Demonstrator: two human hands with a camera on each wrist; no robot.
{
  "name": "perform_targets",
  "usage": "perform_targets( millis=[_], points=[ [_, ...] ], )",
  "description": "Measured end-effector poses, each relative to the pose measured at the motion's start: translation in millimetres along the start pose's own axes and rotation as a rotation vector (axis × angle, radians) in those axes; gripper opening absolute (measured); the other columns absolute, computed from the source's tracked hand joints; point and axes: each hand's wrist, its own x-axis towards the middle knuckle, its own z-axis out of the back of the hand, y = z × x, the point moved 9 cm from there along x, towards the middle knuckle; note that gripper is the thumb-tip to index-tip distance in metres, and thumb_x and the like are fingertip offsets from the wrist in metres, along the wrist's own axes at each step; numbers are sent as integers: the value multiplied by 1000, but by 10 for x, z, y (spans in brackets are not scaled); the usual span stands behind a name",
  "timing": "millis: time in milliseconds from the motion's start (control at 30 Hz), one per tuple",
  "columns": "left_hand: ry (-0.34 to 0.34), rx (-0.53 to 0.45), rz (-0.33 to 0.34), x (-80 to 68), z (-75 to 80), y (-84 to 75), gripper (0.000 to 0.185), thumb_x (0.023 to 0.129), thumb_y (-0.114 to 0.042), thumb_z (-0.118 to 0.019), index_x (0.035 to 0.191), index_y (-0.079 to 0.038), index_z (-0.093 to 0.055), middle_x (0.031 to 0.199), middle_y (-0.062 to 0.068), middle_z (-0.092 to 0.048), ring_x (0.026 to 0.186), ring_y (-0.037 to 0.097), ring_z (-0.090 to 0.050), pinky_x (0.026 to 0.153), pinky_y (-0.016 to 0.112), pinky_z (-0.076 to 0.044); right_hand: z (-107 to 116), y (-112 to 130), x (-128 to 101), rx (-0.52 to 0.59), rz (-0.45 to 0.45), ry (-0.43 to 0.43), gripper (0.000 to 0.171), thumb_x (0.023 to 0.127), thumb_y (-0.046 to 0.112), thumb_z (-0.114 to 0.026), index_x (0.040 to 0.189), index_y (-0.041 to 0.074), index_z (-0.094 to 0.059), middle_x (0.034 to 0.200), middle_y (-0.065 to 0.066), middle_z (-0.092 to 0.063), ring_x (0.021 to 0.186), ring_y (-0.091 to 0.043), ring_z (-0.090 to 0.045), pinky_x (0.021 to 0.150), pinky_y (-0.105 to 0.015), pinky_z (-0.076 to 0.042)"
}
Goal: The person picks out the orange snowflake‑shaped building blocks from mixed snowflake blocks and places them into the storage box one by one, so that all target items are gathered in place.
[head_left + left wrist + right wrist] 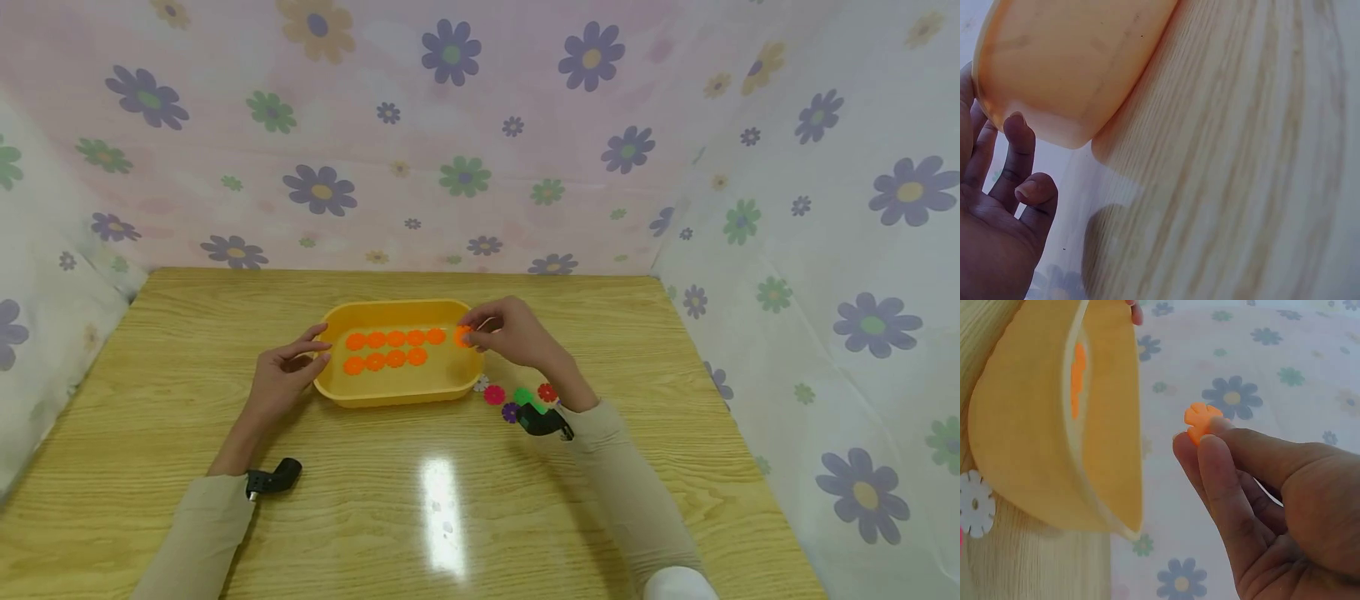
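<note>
— What do we have nearest us?

— Our sleeves and the wooden table (450,517). Just behind our right wrist lie loose flower pieces (517,398): pink, green, red, purple and white.

— And our hands?

— Our right hand (517,333) pinches an orange flower piece (462,335) between thumb and fingertips, over the right end of the yellow tray (397,392). Our left hand (288,375) rests against the tray's left end, fingers loosely spread.

— What does the right wrist view add?

— There we see the pinched piece (1200,422) clearly, its notched edge poking past the fingertips (1210,447), apart from the tray wall (1029,444). A white piece (974,503) lies beside the tray.

— And the left wrist view?

— The fingertips (1017,125) touch the tray's rounded corner (1066,62).

— Farther off?

— Beyond our fingers, two rows of orange pieces (393,348) lie in the tray, then the flowered cloth (450,125). We can read no writing.
</note>
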Motion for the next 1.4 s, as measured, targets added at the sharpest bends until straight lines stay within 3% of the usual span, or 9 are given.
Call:
perform_targets(
  millis=[133,267,667,900,1133,1400],
  points=[
    [3,-6,-5,4,-2,8,24,97,1,-66,113,18,-68,141,-3,-63,129,-4,-54,84,13,-50,-120,-25,152,31,-8,65,20,97,0,-66,115,-5,-72,106,-21,-72,88,-31,-74,76,-37,-61],
    [6,-14,-10,4,-1,17,23,97,1,-66,113,18,-68,142,-1,-63,129,-3,-55,82,13,-50,-264,-90,270,2,-39,144,19,97,-1,-67,113,-8,-72,104,-21,-74,87,-33,-74,73,-34,-61],
    [13,-12,-8,-12,0,21,27,98,0,-65,114,21,-65,144,1,-61,130,-2,-54,84,13,-51,-560,-238,528,-209,-113,279,12,98,-1,-64,103,-2,-75,97,-15,-73,72,-18,-69,71,-28,-58],
    [12,-10,-11,-5,-6,22,28,98,0,-65,114,23,-63,145,5,-60,131,-1,-54,83,13,-51,-669,-293,625,-364,-156,366,15,98,-2,-62,103,-1,-76,95,-13,-74,73,-20,-69,72,-27,-57],
    [19,1,-16,-4,-19,5,27,98,0,-64,114,22,-64,146,6,-60,132,0,-54,84,13,-51,-703,-380,675,-417,-218,376,17,96,-4,-63,104,3,-77,96,-11,-74,75,-23,-70,71,-26,-56],
    [18,3,-15,-10,-16,1,27,98,0,-64,115,22,-64,147,8,-59,132,0,-54,84,14,-51,-699,-441,740,-456,-261,356,19,95,-5,-62,103,3,-77,99,-11,-74,69,-17,-64,71,-26,-54]
  ],
)
